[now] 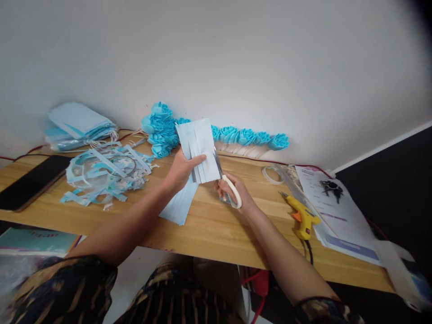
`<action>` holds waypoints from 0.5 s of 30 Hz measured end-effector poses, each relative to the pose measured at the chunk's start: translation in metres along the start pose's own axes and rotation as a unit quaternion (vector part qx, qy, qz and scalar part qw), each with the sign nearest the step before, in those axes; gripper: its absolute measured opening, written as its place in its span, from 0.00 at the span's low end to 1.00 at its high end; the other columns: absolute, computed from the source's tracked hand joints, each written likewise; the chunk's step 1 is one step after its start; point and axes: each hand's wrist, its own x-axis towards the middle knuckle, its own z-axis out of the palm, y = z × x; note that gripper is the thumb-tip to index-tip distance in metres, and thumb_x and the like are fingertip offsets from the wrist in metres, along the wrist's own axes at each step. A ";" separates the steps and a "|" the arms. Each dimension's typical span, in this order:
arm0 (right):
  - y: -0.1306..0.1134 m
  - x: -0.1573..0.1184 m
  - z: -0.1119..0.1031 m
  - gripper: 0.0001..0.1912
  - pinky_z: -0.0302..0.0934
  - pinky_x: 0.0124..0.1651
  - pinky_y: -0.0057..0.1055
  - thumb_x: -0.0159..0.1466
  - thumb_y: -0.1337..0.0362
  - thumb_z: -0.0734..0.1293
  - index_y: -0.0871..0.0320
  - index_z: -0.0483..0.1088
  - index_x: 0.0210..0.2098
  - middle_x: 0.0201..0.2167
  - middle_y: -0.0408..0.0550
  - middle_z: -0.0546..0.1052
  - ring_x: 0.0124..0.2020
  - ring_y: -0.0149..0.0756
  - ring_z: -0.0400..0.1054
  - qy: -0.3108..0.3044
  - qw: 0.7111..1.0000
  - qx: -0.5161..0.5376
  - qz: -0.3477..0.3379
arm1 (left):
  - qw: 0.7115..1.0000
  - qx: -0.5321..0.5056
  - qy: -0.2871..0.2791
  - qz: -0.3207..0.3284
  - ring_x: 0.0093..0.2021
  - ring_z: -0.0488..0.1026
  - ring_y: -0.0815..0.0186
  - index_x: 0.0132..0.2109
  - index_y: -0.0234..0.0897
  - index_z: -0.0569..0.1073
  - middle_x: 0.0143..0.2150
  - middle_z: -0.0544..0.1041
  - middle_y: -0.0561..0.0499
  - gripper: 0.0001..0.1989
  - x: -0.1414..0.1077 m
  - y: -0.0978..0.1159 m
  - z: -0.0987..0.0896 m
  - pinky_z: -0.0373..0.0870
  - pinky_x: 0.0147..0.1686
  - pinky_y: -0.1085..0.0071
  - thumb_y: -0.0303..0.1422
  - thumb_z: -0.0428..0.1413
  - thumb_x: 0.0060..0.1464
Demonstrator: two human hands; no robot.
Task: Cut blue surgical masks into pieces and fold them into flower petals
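My left hand (184,168) grips a pale blue pleated face mask (202,148), thumb across its front, holding it upright above the table. In my right hand (238,191) is a pair of scissors with white handles (232,191). Their blades lie along the mask's right edge; whether they cut into it I cannot tell. Under my left hand, more flat light blue mask material (180,202) rests on the tabletop. Left of it spreads a heap of cut strips and scraps (108,171).
Blue paper-like flowers (160,128) stand along the wall. A mask stack (79,123) and black phone (33,182) are at left. Rightward lie a roll of clear tape (272,175), a yellow glue gun (302,216), papers (324,202) and keys (332,189). The wooden table (216,234) ends near my body.
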 end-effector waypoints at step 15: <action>0.002 0.000 -0.004 0.38 0.57 0.27 0.28 0.56 0.38 0.70 0.61 0.71 0.53 0.26 0.42 0.71 0.24 0.29 0.63 0.003 0.999 -0.017 -0.039 | 0.999 0.036 -0.027 -0.029 0.52 0.76 0.48 0.51 0.32 0.72 0.50 0.79 0.40 0.30 -0.006 -0.005 0.005 0.72 0.54 0.50 0.36 0.69 0.40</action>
